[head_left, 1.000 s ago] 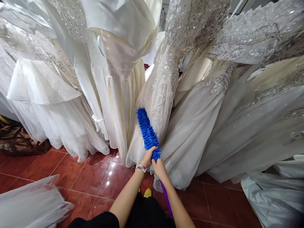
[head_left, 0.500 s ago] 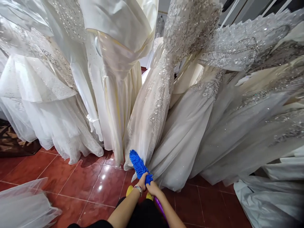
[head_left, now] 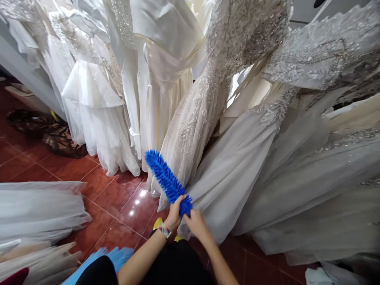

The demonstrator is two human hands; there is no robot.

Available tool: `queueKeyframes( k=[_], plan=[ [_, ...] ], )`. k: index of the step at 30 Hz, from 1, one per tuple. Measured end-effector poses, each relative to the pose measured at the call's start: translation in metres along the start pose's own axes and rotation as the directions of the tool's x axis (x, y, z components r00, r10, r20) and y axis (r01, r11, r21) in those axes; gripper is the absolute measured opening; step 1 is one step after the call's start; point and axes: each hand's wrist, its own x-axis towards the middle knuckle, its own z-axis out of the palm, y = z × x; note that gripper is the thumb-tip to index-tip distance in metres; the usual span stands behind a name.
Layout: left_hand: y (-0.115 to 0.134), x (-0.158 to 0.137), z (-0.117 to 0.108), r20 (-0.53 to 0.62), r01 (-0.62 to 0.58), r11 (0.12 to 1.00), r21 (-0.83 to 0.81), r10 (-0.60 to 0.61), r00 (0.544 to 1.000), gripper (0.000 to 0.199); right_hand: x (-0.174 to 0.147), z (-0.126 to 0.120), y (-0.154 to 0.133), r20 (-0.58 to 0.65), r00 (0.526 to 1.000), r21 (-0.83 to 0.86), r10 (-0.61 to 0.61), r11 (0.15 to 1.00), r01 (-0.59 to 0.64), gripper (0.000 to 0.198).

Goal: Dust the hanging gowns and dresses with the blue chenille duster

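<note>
One blue duster (head_left: 166, 178) lies across the lower left border of a beaded gown (head_left: 190, 126) in this view; contact between tufts and fabric cannot be told. The duster's head is long, slender and nearly straight, of a bright, even blue. Soft, finger-like tufts cover its visible surface densely, standing out separately along both edges and giving it a shaggy outline; the blunt tip points up and to the left. Left hand (head_left: 175, 211), below the beaded gown: fingers curled around the lower tufts, one digit laid across them. A multicoloured band (head_left: 165, 230) encircles the wrist. Right hand (head_left: 196, 223), also below the beaded gown: fingers folded together about the duster's base end; their tips are hidden, so their exact grip cannot be told. A satin gown (head_left: 169, 63) hangs just left of the beaded gown; a grey-white skirt (head_left: 234, 166) spreads to its right. Glossy red floor tiles (head_left: 138, 209) extend below and left of the beaded gown.
</note>
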Motion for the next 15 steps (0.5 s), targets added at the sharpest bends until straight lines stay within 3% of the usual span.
queueKeyframes(
  k=[2, 5, 8, 11, 15],
  plan=[
    [0.024, -0.008, 0.057, 0.153, -0.098, 0.995, 0.003, 0.096, 0.983, 0.042, 0.008, -0.054, -0.018, -0.122, 0.984, -0.054, -0.128, 0.991, 0.123, 0.021],
    [0.059, -0.024, 0.136, 0.375, -0.224, 0.974, 0.023, 0.199, 0.905, 0.045, 0.016, -0.124, -0.046, -0.31, 0.893, -0.128, -0.325, 0.945, 0.3, 0.025],
    [0.079, -0.032, 0.184, 0.469, -0.303, 0.953, 0.016, 0.261, 0.844, 0.044, 0.021, -0.162, -0.069, -0.442, 0.814, -0.182, -0.376, 0.926, 0.33, 0.029],
    [0.08, -0.016, 0.192, 0.438, -0.305, 0.952, -0.005, 0.276, 0.855, 0.042, 0.03, -0.164, -0.077, -0.422, 0.839, -0.206, -0.344, 0.938, 0.28, 0.031],
    [0.055, 0.033, 0.157, 0.282, -0.178, 0.983, 0.051, 0.157, 0.947, 0.033, 0.057, -0.126, -0.057, -0.272, 0.943, -0.221, -0.192, 0.966, 0.133, 0.03]
  ],
)
